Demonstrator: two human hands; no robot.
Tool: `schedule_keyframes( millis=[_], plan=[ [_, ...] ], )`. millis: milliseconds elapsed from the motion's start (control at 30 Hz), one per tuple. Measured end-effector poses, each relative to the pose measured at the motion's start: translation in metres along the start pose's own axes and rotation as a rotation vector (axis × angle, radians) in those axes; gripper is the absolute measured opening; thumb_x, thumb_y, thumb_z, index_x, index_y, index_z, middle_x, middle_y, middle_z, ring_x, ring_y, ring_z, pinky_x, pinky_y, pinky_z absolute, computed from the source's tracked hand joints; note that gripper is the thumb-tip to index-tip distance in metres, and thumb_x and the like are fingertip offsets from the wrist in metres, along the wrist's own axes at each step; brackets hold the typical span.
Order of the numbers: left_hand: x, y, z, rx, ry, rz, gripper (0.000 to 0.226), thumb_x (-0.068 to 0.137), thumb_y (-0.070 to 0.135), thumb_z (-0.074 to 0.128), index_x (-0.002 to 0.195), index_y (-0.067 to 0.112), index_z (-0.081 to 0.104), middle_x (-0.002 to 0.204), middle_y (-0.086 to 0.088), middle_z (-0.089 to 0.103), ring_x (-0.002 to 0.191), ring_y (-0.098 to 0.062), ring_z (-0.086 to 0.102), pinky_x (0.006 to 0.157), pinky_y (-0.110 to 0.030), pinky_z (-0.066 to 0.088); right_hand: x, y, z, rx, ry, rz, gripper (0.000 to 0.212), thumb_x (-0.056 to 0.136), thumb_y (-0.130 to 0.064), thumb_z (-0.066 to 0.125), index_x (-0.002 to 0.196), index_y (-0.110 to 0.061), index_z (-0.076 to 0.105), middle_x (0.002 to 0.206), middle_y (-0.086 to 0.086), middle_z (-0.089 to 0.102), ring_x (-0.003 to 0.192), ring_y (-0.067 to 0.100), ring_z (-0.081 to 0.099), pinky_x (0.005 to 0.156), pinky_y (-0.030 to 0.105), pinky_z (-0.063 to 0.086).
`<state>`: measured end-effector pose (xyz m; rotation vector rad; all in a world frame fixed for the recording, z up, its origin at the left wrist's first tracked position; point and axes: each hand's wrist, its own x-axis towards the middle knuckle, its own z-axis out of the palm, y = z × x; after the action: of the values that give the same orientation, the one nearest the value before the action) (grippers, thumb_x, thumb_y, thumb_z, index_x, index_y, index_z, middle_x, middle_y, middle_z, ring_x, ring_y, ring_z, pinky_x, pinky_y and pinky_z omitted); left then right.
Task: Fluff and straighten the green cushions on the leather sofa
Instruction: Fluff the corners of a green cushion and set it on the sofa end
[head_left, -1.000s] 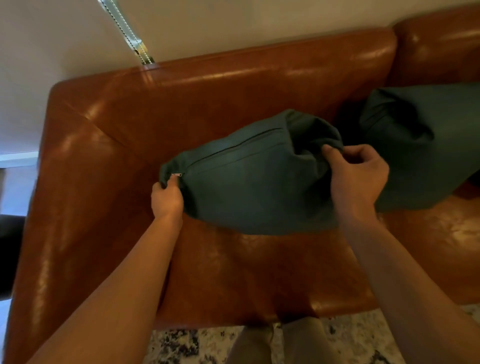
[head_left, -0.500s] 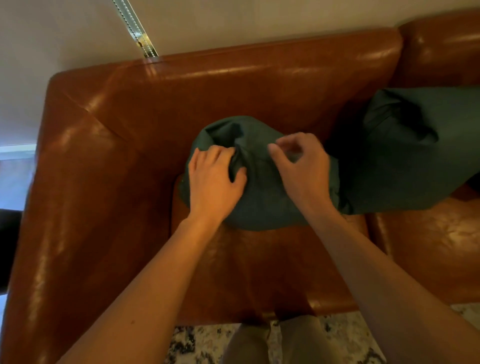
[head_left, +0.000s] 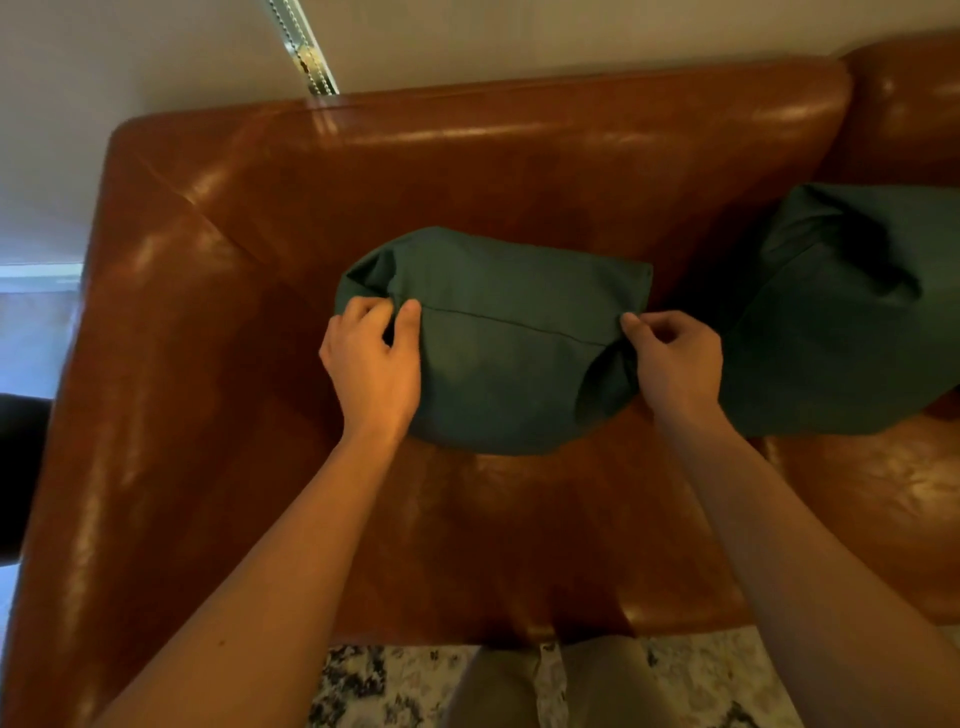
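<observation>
A dark green cushion (head_left: 498, 343) stands against the backrest of the brown leather sofa (head_left: 467, 176), seam facing me. My left hand (head_left: 371, 364) pinches the fabric at its left end. My right hand (head_left: 675, 358) grips the fabric at its right end, where the cover is creased. A second green cushion (head_left: 841, 322) leans against the backrest to the right, touching the first one's right side, with a deep dent in its top.
The sofa's left armrest (head_left: 119, 395) rises on the left. A patterned rug (head_left: 374, 686) lies under the sofa's front edge, and my legs (head_left: 561, 686) stand against it. A beaded blind chain (head_left: 306, 52) hangs on the wall behind.
My hands were together, bunching the cushion's top. They have moved apart to its two ends, and the cushion has spread out wider against the backrest.
</observation>
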<state>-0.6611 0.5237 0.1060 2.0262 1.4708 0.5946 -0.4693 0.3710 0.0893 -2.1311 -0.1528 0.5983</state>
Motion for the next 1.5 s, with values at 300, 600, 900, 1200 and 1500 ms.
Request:
schedule_keyframes(
  millis=[300,600,900,1200,1500],
  plan=[
    [-0.011,-0.002,0.011,-0.072,-0.144,0.03,0.035,0.099,0.036,0.05,0.114,0.009,0.065,0.118,-0.003,0.061,0.113,-0.022,0.052,0.101,-0.043,0.039,-0.017,-0.048,0.045,-0.248,0.179,-0.544,0.046,0.091,-0.032,0.059,0.134,-0.018,0.048,0.139,0.003,0.042,0.13,0.02,0.04,0.107,0.035,0.038],
    [0.018,-0.021,-0.003,-0.082,0.072,-0.01,0.023,0.094,0.02,0.055,0.114,0.018,0.066,0.109,0.004,0.051,0.108,-0.018,0.048,0.091,-0.021,0.037,-0.023,-0.08,0.125,-0.511,-0.252,-0.779,0.044,0.099,-0.037,0.045,0.138,-0.018,0.05,0.142,0.003,0.048,0.135,0.021,0.04,0.119,0.042,0.019],
    [0.066,-0.042,0.0,0.28,-0.142,-0.004,0.021,0.089,0.034,0.063,0.11,0.027,0.062,0.108,0.002,0.049,0.11,-0.023,0.043,0.09,-0.037,0.037,-0.022,-0.069,0.124,-0.495,-0.244,-0.805,0.042,0.099,-0.037,0.042,0.136,-0.019,0.052,0.14,0.001,0.05,0.136,0.02,0.039,0.118,0.041,0.018],
    [0.065,-0.046,-0.003,0.189,-0.127,0.151,0.012,0.091,0.031,0.061,0.101,0.026,0.066,0.101,0.006,0.048,0.097,-0.014,0.04,0.084,-0.033,0.035,-0.025,-0.055,0.114,-0.448,-0.25,-0.772,0.04,0.101,-0.037,0.039,0.134,-0.019,0.052,0.14,0.001,0.05,0.137,0.018,0.037,0.12,0.039,0.015],
    [0.071,-0.04,0.0,0.412,-0.259,0.147,0.017,0.089,0.026,0.056,0.104,0.024,0.064,0.114,-0.001,0.052,0.113,-0.026,0.042,0.087,-0.038,0.033,-0.032,-0.05,0.115,-0.398,-0.24,-0.759,0.04,0.098,-0.037,0.041,0.131,-0.018,0.055,0.136,0.0,0.053,0.136,0.017,0.039,0.119,0.043,0.019]
  ],
)
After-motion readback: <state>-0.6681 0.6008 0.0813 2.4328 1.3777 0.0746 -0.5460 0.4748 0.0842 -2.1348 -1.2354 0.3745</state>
